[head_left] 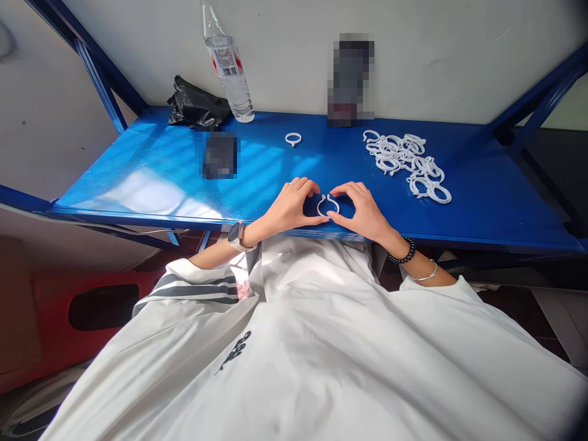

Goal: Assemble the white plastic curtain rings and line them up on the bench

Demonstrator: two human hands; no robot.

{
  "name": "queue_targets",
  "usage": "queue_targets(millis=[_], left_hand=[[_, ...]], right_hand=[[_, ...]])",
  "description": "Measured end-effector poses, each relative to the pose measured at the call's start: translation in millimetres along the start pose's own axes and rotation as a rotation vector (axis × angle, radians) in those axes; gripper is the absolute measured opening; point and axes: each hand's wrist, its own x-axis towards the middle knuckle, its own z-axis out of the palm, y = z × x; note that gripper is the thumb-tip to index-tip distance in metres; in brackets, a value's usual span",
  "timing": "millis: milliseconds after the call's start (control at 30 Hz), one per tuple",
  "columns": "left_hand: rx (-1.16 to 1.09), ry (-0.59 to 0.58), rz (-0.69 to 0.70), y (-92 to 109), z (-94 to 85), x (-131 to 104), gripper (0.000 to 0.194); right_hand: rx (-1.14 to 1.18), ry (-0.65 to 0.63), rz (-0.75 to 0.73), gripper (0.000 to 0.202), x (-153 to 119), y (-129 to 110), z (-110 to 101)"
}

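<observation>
Near the centre of the frame, the right hand (361, 207) holds an open white ring (318, 206) between thumb and forefinger; the left hand (294, 205) curves around its left side, its grip unclear. Beyond, on the blue table (496, 190), lie a ring pile (404, 160) right of centre, a lone ring (293, 144) and, upper left, a bottle (232, 76).

The open ring (318, 207), lone ring (293, 144) and piled rings (389, 164) are plain white against the solid blue bench (275, 162). The bag (197, 105) and bead bracelet (402, 252) are black; the bottle label (226, 59) is white and red with black print; dark grey stripes cross the white shirt's (312, 343) sleeve (193, 277).
</observation>
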Motion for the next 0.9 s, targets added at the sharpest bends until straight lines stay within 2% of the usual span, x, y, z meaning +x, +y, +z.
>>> queue_targets(millis=[233, 467, 667, 900], left_hand=[[0.077, -0.039, -0.009, -0.1, 1.5, 0.9, 0.056], [0.07, -0.031, 0.012, -6.1, 3.8, 1.7, 0.051], [0.07, -0.027, 0.002, -7.6, 5.4, 2.1, 0.044], [0.059, -0.051, 0.02, -7.8, 5.5, 2.4, 0.046]], right_hand=[[-0.109, 0.002, 0.071, 0.035, -2.1, 1.1, 3.2], [-0.091, -0.018, 0.056, 0.025, -1.9, 2.2, 2.2], [-0.084, -0.037, 0.057, 0.031, -1.4, 4.0, 2.6], [-0.066, -0.066, 0.067, 0.028, -1.2, 6.1, 1.2]])
